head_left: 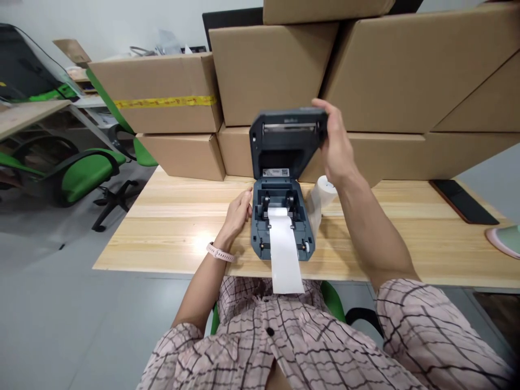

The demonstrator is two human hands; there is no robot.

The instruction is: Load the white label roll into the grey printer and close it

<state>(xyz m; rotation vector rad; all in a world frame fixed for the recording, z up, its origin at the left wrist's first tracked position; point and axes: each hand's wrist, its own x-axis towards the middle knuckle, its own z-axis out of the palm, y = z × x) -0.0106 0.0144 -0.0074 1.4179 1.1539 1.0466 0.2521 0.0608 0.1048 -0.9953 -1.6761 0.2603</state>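
Observation:
A dark grey label printer point(257, 238) stands on the wooden table with its lid point(284, 142) raised. White label paper point(284, 254) runs out of its open body and hangs over the table's front edge. My right hand point(336, 143) grips the lid's right side, fingers over the top edge. My left hand point(238, 215) rests against the printer's left side, with its fingers close together and nothing seen inside them. Just right of the printer stands a white paper roll point(326, 189), with a strip reaching down along the printer's side.
Cardboard boxes point(268, 76) are stacked along the table's back point(174, 233). A dark phone point(463, 201) lies at the right, near a pink-rimmed green object point(506, 241) at the edge. Green chairs point(87, 176) stand on the floor at the left.

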